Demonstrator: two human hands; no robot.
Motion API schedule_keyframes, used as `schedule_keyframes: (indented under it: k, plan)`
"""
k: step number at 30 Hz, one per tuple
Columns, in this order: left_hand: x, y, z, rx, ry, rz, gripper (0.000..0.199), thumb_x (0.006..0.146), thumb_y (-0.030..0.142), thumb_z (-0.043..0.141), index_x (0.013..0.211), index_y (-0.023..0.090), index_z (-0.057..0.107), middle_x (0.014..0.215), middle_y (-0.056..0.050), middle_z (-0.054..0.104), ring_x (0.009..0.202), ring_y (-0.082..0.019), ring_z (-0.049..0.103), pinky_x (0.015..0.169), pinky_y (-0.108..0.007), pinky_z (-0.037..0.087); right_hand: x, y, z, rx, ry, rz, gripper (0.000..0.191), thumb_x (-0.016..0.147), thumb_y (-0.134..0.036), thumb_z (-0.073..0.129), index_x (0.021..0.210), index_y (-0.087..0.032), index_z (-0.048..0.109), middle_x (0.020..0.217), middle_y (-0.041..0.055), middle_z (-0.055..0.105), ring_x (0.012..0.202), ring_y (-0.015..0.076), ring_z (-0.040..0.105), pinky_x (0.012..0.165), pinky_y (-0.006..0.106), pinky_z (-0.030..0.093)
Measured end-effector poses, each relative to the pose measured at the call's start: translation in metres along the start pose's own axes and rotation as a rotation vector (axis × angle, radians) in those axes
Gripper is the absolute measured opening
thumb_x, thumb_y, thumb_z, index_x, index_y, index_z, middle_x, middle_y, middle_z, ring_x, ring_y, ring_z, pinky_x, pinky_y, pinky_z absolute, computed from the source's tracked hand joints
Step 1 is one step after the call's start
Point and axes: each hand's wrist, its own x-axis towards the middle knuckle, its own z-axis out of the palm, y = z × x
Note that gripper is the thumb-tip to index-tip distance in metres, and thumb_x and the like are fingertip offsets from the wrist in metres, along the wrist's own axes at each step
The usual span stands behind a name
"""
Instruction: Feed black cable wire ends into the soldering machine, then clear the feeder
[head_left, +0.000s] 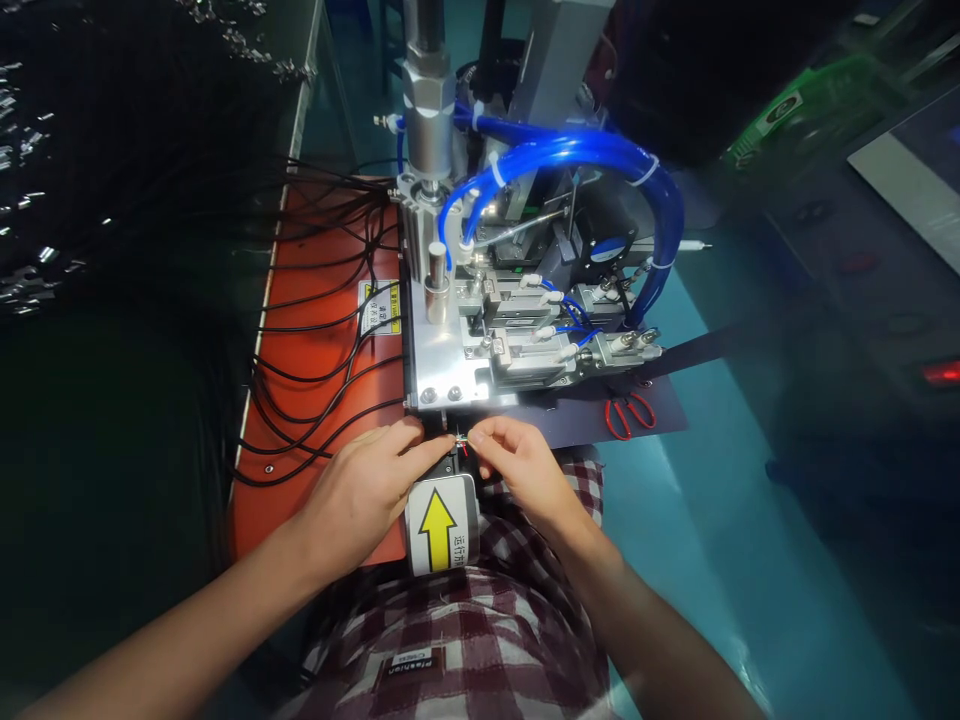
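Observation:
My right hand (521, 465) pinches a small shiny metal piece (461, 440) between thumb and forefinger, just in front of the machine's metal plate (442, 365). From the other side, a fingertip of my left hand (367, 480) meets the same piece. The left fingers are bent and close together over a dark track; what they grip, if anything, is hidden. A thin red bit shows just below the metal piece. Nearest my body, the track ends in a white cover (442, 525) with a yellow arrow.
Black cables (322, 375) run over the orange tabletop (315, 420) on the left. Blue air hoses (570, 150) arch above the machine's metal cylinders. Red-handled scissors (630, 415) lie on a dark sheet at right. A tall metal cylinder (429, 110) rises at the back.

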Motion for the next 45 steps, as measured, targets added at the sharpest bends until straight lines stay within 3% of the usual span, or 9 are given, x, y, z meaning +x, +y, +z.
schedule_keyframes:
  k: [14, 37, 45]
  plan:
    - [0.0, -0.0007, -0.0002, -0.003, -0.007, 0.025, 0.034, 0.091, 0.014, 0.035, 0.109, 0.014, 0.064, 0.079, -0.007, 0.061, 0.066, -0.018, 0.059, 0.056, -0.028, 0.048, 0.0011, -0.0002, -0.0012, 0.059, -0.039, 0.046, 0.029, 0.072, -0.042, 0.064, 0.062, -0.017, 0.054, 0.051, -0.0053, 0.047, 0.049, 0.0092, 0.039, 0.052, 0.025, 0.03]
    - [0.0003, 0.0003, 0.0, 0.004, 0.005, 0.034, 0.031, 0.092, 0.015, 0.037, 0.108, 0.014, 0.064, 0.079, -0.007, 0.062, 0.067, -0.017, 0.059, 0.057, -0.027, 0.047, 0.0011, 0.0044, -0.0048, -0.064, -0.065, -0.028, 0.026, 0.08, -0.04, 0.058, 0.069, -0.017, 0.055, 0.057, -0.0039, 0.049, 0.052, 0.0106, 0.045, 0.054, 0.025, 0.034]
    - [-0.0023, -0.0012, 0.0021, 0.042, -0.022, 0.032, 0.032, 0.091, 0.013, 0.037, 0.111, 0.015, 0.063, 0.085, -0.008, 0.064, 0.07, -0.019, 0.059, 0.059, -0.03, 0.047, -0.0015, 0.0053, -0.0055, -0.288, 0.008, -0.095, 0.018, 0.084, -0.033, 0.053, 0.075, -0.018, 0.055, 0.061, -0.0021, 0.052, 0.056, 0.0125, 0.049, 0.054, 0.026, 0.038]
